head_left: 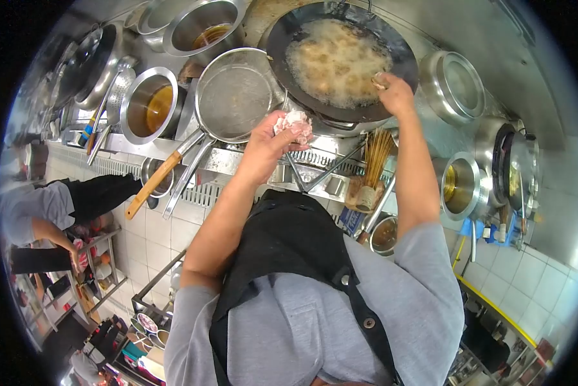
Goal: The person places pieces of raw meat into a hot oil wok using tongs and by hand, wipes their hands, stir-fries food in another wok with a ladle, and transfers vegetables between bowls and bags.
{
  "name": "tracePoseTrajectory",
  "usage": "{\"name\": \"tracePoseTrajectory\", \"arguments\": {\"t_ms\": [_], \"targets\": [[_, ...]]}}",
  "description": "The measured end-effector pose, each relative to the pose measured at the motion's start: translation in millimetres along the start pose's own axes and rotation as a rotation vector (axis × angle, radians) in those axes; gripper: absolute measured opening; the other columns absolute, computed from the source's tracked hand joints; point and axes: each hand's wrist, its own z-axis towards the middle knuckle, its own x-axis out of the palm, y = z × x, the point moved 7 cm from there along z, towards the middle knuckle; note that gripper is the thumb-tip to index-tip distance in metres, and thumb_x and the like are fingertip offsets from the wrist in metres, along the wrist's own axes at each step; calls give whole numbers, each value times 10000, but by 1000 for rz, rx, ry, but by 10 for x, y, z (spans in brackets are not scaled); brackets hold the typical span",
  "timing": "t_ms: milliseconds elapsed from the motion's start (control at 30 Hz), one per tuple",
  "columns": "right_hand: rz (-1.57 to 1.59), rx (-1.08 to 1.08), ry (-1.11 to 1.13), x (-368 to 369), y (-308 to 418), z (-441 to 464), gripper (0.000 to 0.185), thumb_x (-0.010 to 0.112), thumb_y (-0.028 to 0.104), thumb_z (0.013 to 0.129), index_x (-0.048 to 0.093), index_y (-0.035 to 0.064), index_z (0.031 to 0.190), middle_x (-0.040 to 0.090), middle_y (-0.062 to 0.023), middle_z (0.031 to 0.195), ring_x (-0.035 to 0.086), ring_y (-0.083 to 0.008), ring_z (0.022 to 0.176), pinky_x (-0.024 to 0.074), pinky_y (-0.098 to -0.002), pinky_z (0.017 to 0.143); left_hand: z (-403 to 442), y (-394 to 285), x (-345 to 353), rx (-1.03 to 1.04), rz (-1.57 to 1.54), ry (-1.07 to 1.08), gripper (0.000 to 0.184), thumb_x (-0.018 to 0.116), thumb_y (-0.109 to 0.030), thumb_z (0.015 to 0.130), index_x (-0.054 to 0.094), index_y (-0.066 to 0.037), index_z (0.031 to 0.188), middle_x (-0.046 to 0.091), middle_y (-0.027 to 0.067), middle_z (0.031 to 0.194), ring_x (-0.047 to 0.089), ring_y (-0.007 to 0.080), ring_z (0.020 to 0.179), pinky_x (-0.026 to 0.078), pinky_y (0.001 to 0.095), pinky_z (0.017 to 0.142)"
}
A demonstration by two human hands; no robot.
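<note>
The person's two hands were apart. The left hand cradled a clump of pale coated pieces near the rim of the mesh strainer. The right hand pinched a small pale piece over the black wok, where golden morsels fried in bubbling oil.

2 arms forward, left hand, right hand curled
</note>
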Motion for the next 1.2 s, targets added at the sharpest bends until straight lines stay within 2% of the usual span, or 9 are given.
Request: {"name": "tracePoseTrajectory", "arguments": {"t_ms": [67, 133, 200, 267, 467, 667, 867, 1033, 1200], "targets": [[-15, 84, -15, -101, 18, -14, 477, 695, 95, 850, 669, 135, 1325, 704, -133, 1266, 679, -317, 1126, 503, -349, 1013, 22, -5, 31, -8, -31, 14, 264, 612, -164, 1023, 597, -21, 1243, 698, 112, 1136, 702, 229, 1004, 589, 374, 851], [608, 171, 204, -310, 704, -400, 489, 739, 95, 858, 659, 128, 1339, 672, -64, 1339, 654, -215, 1160, 515, -346, 1012, 72, 38, 30, -45, -50, 17, 237, 608, -113, 1017, 615, 10, 1219, 698, 122, 1118, 702, 213, 975, 606, 345, 824], [899, -180, 398, -266, 1445, -846, 515, 749, 48, 875, 636, 110, 1373, 581, -31, 1451, 597, -150, 1209, 543, -323, 963, 111, 3, 124, -55, 91, 38, 241, 602, -120, 1021, 623, 13, 1222, 699, 119, 1108, 699, 193, 955, 609, 326, 812], [689, -468, 297, -231, 1758, -1117, 341, 730, 73, 905, 702, 79, 1244, 736, -58, 1177, 694, -167, 1033, 562, -319, 904, 172, 10, 175, -60, 176, 78, 232, 614, -150, 1024, 643, 16, 1183, 703, 106, 1073, 699, 165, 927, 615, 299, 774], [1106, 68, 191, -227, 707, -567, 143, 638, -22, 935, 716, -20, 1055, 747, -83, 916, 706, -135, 813, 585, -288, 760, 211, 87, -58, -121, 85, -94, 288, 654, -242, 1012, 607, -15, 1181, 689, 101, 1080, 688, 204, 985, 580, 347, 812], [21, 76, -2, -68, -390, 659, 386, 677, 228, 925, 695, 22, 1251, 765, -117, 1085, 718, -228, 959, 536, -362, 896, 199, 51, -63, -79, -247, -59, 368, 623, -222, 1022, 540, 3, 1300, 667, 138, 1210, 664, 267, 1147, 560, 382, 954], [628, 84, -108, 45, -393, 1103, 457, 706, 165, 894, 658, 112, 1345, 681, -77, 1337, 662, -195, 1113, 500, -340, 970, 162, 21, -127, -21, -104, -124, 343, 567, -237, 1049, 525, 1, 1292, 670, 141, 1194, 685, 266, 1102, 578, 358, 904], [907, -223, 463, -82, 1560, -531, 584, 815, 94, 821, 624, 135, 1371, 580, -42, 1452, 620, -127, 1106, 567, -322, 896, 307, -1, -126, -63, -116, -124, 296, 570, -277, 1052, 552, -43, 1233, 694, 93, 1091, 711, 213, 1009, 602, 293, 716], [612, -282, 254, -111, 1708, -851, 288, 709, 68, 865, 701, 23, 1150, 733, -130, 980, 726, -210, 831, 569, -301, 738, 451, 92, -53, -95, -53, -139, 254, 585, -236, 1044, 570, -13, 1167, 692, 105, 1057, 710, 185, 875, 619, 301, 671]]}}
